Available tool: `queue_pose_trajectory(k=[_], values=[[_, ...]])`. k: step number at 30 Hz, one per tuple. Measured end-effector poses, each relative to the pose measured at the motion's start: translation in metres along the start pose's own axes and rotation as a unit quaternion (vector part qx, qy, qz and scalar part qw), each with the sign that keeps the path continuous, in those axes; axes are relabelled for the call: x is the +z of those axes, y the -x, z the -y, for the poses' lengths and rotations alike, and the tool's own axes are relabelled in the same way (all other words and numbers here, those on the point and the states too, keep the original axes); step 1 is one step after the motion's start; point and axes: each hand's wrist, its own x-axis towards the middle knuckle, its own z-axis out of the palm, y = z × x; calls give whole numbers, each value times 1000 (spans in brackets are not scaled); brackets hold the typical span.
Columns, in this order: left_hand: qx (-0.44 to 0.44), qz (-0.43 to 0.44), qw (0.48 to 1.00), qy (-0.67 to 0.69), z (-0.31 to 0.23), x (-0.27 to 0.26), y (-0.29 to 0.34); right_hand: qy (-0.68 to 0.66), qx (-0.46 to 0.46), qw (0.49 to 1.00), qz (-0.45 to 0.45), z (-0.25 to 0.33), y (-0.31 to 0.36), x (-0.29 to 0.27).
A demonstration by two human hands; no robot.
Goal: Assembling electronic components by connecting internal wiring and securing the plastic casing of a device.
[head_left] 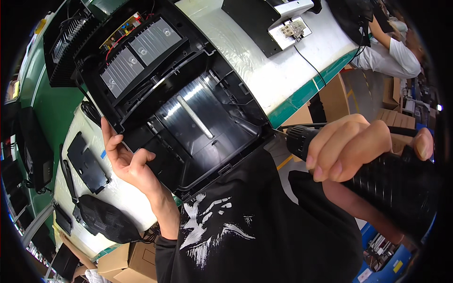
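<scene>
A large black plastic housing lies tilted in front of me, its hollow side up. Inside are grey ribbed metal plates, a small circuit board and a shiny curved floor with a pale strip. My left hand grips its left wall, thumb over the rim and fingers along the outside. In my right hand is a black electric screwdriver, fingers wrapped round its body. Its bit points at the housing's right corner; whether it touches a screw there I cannot tell.
A flat black plate and a black mesh bag lie on the bench's left part. Beyond the housing stands a metal fixture with a cable. Cardboard boxes stand at right. Another person's arm shows at the far right.
</scene>
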Motion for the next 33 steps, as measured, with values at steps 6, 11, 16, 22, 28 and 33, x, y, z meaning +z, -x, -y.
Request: queue_pose_trajectory(k=[6, 11, 16, 22, 28, 33], values=[[-19, -22, 1000, 11, -4, 0, 0, 102, -110, 989, -1, -14, 7, 15], [-19, -15, 999, 23, -5, 2, 3, 130, -242, 958, -77, -38, 5, 33], [-27, -10, 999, 39, -5, 6, 1, 141, -263, 944, -138, -39, -3, 32], [-10, -16, 999, 45, -4, 1, 1, 108, -284, 945, -119, -44, -5, 27], [-17, -23, 999, 44, -4, -1, 1, 109, -231, 966, -28, -30, -9, 24], [-31, -10, 998, 61, -4, 4, 1, 36, -323, 943, -69, 43, 12, 8]])
